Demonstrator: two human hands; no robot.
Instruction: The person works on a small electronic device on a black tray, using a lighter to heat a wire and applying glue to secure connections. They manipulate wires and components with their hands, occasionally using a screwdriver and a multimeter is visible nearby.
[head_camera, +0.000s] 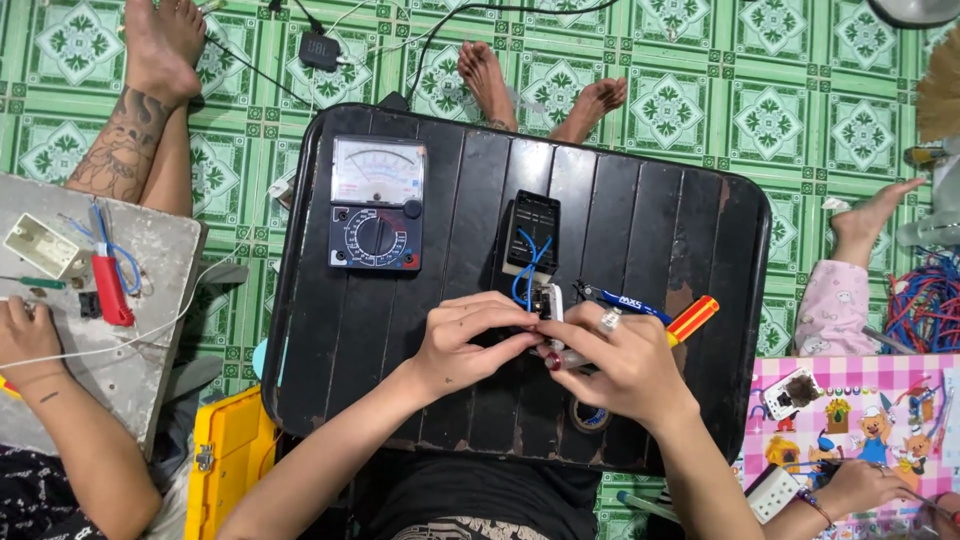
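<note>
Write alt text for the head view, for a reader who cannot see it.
Both hands, left hand and right hand, pinch a small white electrical part with blue wires over a black tray table. An analog multimeter, blue-handled pliers and other people's limbs surround it.

We've got open table (660, 215) toward two o'clock and bare slats at nine o'clock. At eleven the meter (377, 203) blocks; at twelve the black box (533, 230) with blue wires; at three, cutters (620, 299) and screwdriver (692, 318) crowd our right hand (615, 362).
</note>
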